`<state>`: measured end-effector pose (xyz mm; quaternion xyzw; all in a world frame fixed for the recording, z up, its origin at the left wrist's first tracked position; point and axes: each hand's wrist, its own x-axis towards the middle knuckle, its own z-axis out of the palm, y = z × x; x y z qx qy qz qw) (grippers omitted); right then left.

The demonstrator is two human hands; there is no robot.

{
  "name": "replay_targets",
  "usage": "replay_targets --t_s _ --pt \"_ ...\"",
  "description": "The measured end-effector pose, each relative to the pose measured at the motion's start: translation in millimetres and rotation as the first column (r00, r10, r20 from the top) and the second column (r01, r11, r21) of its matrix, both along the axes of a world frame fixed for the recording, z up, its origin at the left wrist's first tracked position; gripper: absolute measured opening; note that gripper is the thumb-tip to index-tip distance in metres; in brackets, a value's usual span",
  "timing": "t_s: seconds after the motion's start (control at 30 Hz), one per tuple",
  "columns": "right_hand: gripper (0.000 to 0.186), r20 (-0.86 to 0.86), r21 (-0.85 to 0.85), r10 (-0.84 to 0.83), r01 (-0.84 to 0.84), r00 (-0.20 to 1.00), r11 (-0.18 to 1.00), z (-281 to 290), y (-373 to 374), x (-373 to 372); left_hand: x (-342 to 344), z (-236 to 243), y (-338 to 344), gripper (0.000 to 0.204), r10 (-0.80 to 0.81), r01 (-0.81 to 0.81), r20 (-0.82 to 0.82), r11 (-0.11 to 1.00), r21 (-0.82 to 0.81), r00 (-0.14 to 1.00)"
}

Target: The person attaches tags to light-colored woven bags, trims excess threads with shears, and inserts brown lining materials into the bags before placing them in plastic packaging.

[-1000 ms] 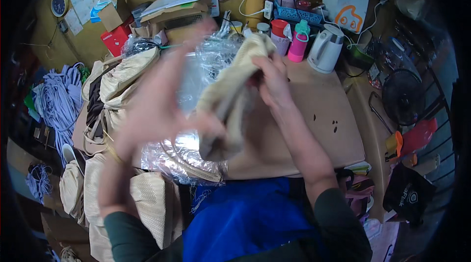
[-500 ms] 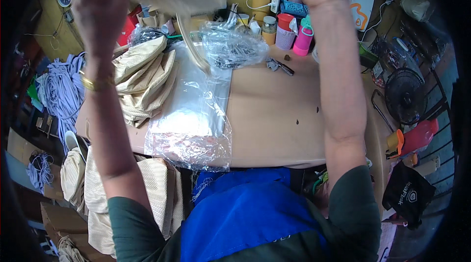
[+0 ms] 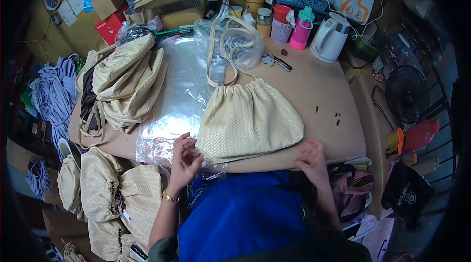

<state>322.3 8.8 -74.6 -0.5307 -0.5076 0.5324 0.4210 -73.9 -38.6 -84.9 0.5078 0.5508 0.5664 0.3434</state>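
Observation:
A cream woven drawstring bag (image 3: 248, 119) lies flat on the tan table (image 3: 324, 90), its straps reaching up over a clear plastic bag of small pieces (image 3: 245, 51). Shiny clear plastic sheets (image 3: 171, 95) lie left of it and partly beneath its lower left corner. My left hand (image 3: 185, 161) is just by that corner, fingers curved and apart, holding nothing I can see. My right hand (image 3: 311, 164), slightly blurred, is at the front edge below the bag's right corner, fingers loosely apart and empty.
Piled cream bags (image 3: 122, 85) sit at the table's left, more (image 3: 142, 198) below. A white kettle (image 3: 327, 39), pink bottle (image 3: 300, 34), jars and a small tool (image 3: 280, 63) are at the back. A fan (image 3: 406, 92) stands right, lavender cords (image 3: 54, 95) far left.
The cream cloth my hands held up high now lies spread on the table as a bag with straps laid upward. Both hands have dropped to the front edge and let go.

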Motion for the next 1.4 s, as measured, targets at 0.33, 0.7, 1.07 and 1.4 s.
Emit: replay_targets --t_s 0.33,0.7,1.07,1.4 --pt "0.026 0.581 0.618 -0.110 -0.349 0.807 0.705 43 39 -23 1 47 14 0.035 0.224 -0.127 -0.300 0.942 0.311 0.927" --pt "0.033 0.554 0.448 -0.109 -0.185 0.825 0.875 19 304 -18 -24 136 49 0.025 -0.003 -0.104 -0.637 0.986 -0.131 0.771" --pt "0.038 0.943 0.260 -0.197 -0.224 0.267 0.939 29 452 -79 71 26 84 0.059 -0.286 0.279 -0.893 0.941 -0.193 0.347" --pt "0.031 0.313 0.764 0.028 -0.270 0.949 0.586 246 428 -165 77 28 86 0.060 -0.327 0.258 -0.878 0.935 -0.245 0.350"
